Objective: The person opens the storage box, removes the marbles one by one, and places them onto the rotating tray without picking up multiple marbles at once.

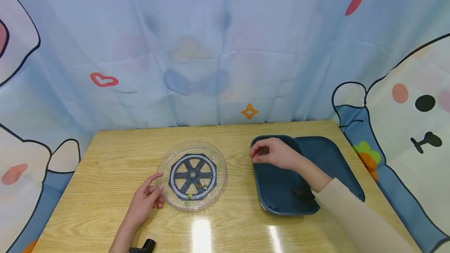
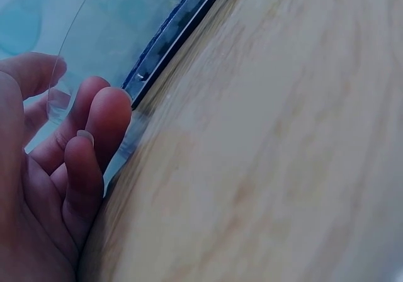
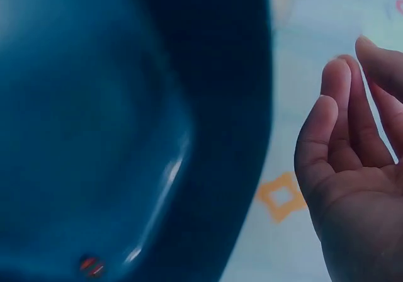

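Note:
A clear round dish (image 1: 220,159) sits on the table, with a dark spoked wheel shape (image 1: 192,174) in its middle. Several small marbles (image 1: 190,196) lie in the dish. My left hand (image 1: 145,198) holds the dish's left rim, thumb and forefinger at the clear wall (image 2: 119,162). Above the left rim of a deep blue bin (image 1: 258,190) is my right hand (image 1: 275,153), fingers bent and tips close together. Whether something small sits between those tips cannot be seen. In the right wrist view a red-striped marble (image 3: 92,266) lies in the bin.
A second dark blue tray (image 1: 325,155) lies right of the bin, partly covered by it and the right forearm. Wooden table (image 1: 119,159) surface separates dish and bin. A patterned curtain (image 1: 197,50) hangs behind the table. A black band (image 1: 144,246) shows near the left wrist.

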A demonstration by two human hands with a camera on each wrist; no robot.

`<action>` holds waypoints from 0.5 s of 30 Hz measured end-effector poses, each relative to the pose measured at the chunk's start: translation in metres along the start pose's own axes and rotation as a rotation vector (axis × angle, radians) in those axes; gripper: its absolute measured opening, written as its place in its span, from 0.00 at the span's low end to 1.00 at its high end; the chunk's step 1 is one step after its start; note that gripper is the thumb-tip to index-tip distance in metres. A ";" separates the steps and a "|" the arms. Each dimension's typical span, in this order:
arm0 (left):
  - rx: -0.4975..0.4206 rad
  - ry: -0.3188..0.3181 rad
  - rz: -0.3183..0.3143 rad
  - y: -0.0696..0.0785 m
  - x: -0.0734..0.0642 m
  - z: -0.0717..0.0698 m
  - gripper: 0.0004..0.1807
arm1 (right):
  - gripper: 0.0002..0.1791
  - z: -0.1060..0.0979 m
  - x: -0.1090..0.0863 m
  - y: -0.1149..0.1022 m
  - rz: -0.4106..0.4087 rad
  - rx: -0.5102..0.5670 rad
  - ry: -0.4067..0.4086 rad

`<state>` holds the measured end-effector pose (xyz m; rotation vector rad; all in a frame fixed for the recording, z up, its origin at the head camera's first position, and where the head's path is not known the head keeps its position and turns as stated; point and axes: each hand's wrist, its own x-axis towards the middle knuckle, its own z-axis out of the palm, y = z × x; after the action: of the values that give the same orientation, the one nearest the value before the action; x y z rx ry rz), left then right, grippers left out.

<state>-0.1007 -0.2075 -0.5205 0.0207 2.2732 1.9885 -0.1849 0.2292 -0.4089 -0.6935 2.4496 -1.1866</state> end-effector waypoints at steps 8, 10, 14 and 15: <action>0.002 0.009 0.002 0.000 0.000 0.000 0.24 | 0.07 -0.002 -0.026 0.032 0.043 0.058 -0.170; 0.002 0.010 0.004 -0.001 0.000 0.000 0.23 | 0.08 0.000 -0.030 0.036 0.053 0.073 -0.254; 0.000 0.011 0.003 -0.002 0.001 0.001 0.24 | 0.11 0.005 -0.033 0.039 0.093 0.132 -0.440; -0.001 0.011 0.002 -0.001 0.001 0.001 0.23 | 0.11 0.006 -0.033 0.040 0.106 0.150 -0.475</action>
<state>-0.1010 -0.2070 -0.5220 0.0116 2.2800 1.9960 -0.1661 0.2650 -0.4413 -0.6984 1.9590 -1.0133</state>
